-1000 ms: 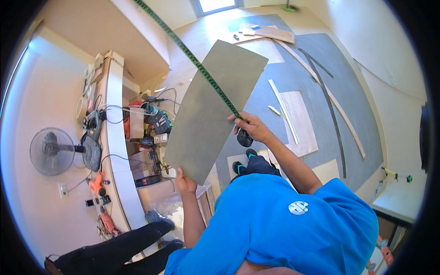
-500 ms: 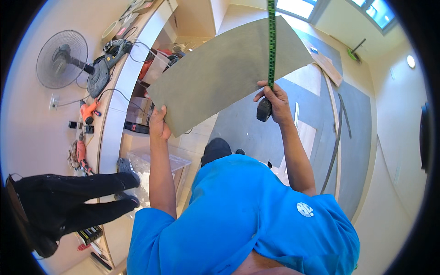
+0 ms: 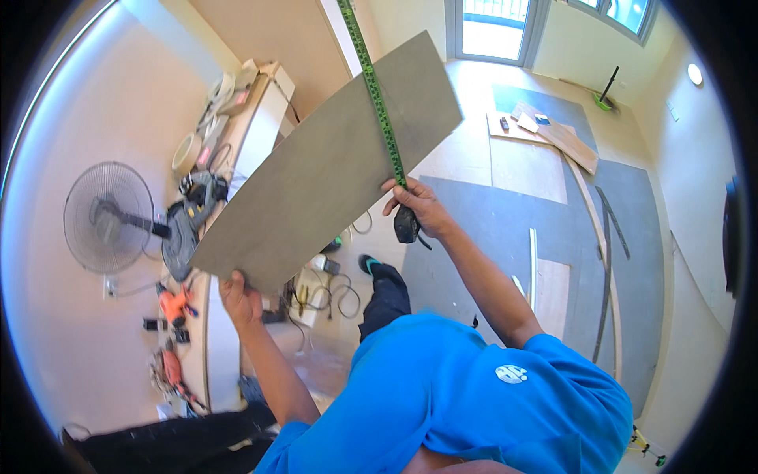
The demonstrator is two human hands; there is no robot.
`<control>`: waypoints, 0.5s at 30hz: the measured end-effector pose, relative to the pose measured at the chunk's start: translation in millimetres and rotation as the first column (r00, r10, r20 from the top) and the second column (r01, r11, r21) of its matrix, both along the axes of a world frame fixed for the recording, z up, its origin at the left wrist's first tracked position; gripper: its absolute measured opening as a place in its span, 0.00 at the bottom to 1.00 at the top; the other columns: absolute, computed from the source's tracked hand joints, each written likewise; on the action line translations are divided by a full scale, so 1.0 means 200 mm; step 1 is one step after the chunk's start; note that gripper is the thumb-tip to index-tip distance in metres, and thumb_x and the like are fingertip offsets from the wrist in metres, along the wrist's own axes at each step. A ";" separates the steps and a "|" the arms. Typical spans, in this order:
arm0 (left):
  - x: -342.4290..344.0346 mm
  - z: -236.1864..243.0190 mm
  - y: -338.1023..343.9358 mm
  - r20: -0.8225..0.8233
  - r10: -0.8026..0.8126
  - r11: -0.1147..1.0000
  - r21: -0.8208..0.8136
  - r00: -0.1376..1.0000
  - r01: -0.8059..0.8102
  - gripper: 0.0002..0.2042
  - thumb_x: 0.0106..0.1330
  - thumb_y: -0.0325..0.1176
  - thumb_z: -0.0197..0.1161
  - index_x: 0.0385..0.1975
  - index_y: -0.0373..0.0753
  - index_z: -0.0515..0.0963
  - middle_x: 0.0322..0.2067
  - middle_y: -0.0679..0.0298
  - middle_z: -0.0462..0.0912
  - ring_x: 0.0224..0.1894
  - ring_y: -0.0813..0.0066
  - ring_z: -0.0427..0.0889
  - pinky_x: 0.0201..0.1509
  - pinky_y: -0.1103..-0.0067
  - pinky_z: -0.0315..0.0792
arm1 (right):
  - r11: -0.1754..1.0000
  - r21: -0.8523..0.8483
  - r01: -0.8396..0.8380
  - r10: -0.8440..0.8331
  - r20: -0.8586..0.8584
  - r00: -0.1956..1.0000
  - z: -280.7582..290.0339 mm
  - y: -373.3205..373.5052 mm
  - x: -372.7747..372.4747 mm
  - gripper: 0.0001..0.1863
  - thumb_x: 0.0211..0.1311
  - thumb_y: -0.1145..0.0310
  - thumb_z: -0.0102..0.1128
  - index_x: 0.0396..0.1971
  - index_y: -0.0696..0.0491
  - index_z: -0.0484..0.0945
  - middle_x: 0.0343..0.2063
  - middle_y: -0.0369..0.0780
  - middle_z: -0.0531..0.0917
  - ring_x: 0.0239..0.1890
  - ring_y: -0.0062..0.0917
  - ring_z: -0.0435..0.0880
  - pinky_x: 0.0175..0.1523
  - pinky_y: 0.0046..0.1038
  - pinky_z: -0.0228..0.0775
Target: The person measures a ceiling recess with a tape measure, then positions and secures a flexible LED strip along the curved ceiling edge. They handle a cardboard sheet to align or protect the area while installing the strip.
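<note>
A large flat grey board (image 3: 316, 174) is held up in front of me, slanting from lower left to upper right. My left hand (image 3: 242, 300) grips its near left end, thumb on top and the other fingers underneath. My right hand (image 3: 418, 207) is at the board's near edge, closed on a tape measure (image 3: 406, 226) with a black case. Its green blade (image 3: 377, 107) runs out across the board and past the far edge. The right thumb lies by the blade where it leaves the case; whether those fingers also bear on the board, I cannot tell.
A long counter on the left carries a fan (image 3: 109, 215), an orange drill (image 3: 175, 304), a red power tool (image 3: 175, 371) and tape rolls (image 3: 187, 154). Cables (image 3: 345, 296) lie on the floor. Rightward are grey sheets (image 3: 466, 229), wood planks (image 3: 570, 146) and dark strips (image 3: 606, 276). Another person's black trousers (image 3: 174, 442) show lower left.
The board and both hands have shifted left, and the blade now slants across the board. My view has turned, showing more of the doorway and floor. The other person's legs sit lower in view.
</note>
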State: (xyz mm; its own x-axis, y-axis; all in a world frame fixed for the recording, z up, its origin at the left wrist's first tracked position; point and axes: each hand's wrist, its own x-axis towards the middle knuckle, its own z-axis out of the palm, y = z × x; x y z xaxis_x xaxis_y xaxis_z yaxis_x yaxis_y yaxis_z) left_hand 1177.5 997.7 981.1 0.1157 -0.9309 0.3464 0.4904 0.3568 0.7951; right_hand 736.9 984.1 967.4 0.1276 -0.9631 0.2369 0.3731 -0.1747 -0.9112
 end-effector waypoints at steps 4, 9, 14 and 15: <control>0.13 0.23 -0.48 0.045 0.102 0.985 -0.141 0.994 -0.095 0.24 0.64 0.33 0.74 0.59 0.36 0.76 0.57 0.59 0.81 0.61 0.64 0.78 0.69 0.64 0.68 | 0.997 -0.073 0.023 -0.011 0.152 0.988 0.01 -0.58 0.10 0.16 0.74 0.57 0.59 0.48 0.55 0.80 0.74 0.45 0.60 0.46 0.30 0.88 0.55 0.29 0.73; 0.28 0.44 -1.06 0.219 0.287 0.933 -0.287 0.933 -0.219 0.16 0.64 0.32 0.73 0.50 0.35 0.82 0.51 0.60 0.85 0.54 0.68 0.81 0.65 0.67 0.69 | 0.993 -0.104 -0.055 0.089 0.361 0.928 0.17 -1.25 0.22 0.14 0.73 0.59 0.60 0.48 0.54 0.78 0.78 0.44 0.51 0.55 0.34 0.84 0.57 0.36 0.78; 0.19 0.80 -1.24 0.572 0.481 0.808 -0.584 0.665 -0.082 0.10 0.68 0.33 0.66 0.43 0.34 0.84 0.43 0.55 0.87 0.47 0.55 0.84 0.56 0.64 0.76 | 0.970 -0.166 -0.175 0.239 0.565 0.790 0.38 -1.72 0.43 0.14 0.73 0.60 0.59 0.50 0.54 0.76 0.75 0.43 0.57 0.65 0.39 0.75 0.42 0.37 0.90; 0.15 0.87 -1.26 0.614 0.532 0.757 -0.653 0.582 -0.003 0.10 0.69 0.34 0.64 0.43 0.35 0.84 0.42 0.54 0.87 0.46 0.53 0.85 0.54 0.63 0.77 | 0.975 -0.127 -0.183 0.223 0.603 0.766 0.40 -1.79 0.47 0.15 0.74 0.60 0.58 0.51 0.54 0.75 0.73 0.43 0.60 0.66 0.39 0.74 0.41 0.35 0.90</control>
State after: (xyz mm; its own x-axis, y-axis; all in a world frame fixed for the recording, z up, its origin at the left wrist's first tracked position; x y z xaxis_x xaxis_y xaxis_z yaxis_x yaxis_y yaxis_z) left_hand 1206.8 746.2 1155.1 -0.2119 -0.5118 0.8326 -0.3617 0.8325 0.4197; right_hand 831.8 626.7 1046.9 0.1280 -0.9136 0.3860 0.8792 -0.0756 -0.4705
